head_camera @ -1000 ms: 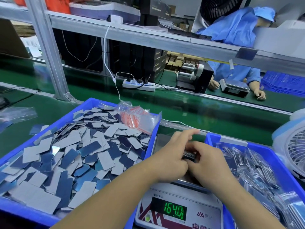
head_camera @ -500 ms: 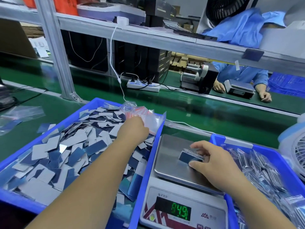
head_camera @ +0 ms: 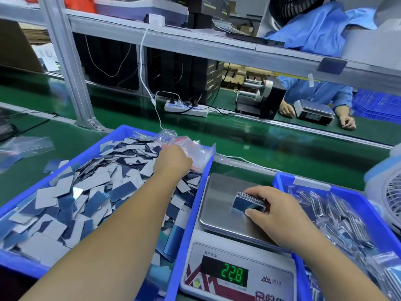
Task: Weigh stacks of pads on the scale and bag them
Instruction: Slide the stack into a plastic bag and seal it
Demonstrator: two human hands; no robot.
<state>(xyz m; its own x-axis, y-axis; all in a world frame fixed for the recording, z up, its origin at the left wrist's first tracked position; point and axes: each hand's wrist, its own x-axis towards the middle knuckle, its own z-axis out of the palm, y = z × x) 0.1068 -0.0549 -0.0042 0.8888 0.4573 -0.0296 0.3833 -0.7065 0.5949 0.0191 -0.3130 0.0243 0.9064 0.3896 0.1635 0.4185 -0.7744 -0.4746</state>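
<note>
My right hand [head_camera: 280, 216] grips stack [head_camera: 249, 202] on scale [head_camera: 221, 205]; left hand [head_camera: 172, 162] at bags [head_camera: 195, 151], fingers hidden. Pressing skews reading.

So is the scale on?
On: the scale has its green display lit, reading 22.8, with the stack on it.

White power strip [head_camera: 185, 109] on green conveyor belt [head_camera: 260, 144], tape dispenser [head_camera: 259, 98], white fan [head_camera: 388, 192]

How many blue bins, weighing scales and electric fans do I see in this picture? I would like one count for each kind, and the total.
Blue bins: 2, the left bin of loose pads and the right bin of bagged pads
Weighing scales: 2, the near scale and the far scale
Electric fans: 2, the white fan and the black fan
Total: 6
</note>
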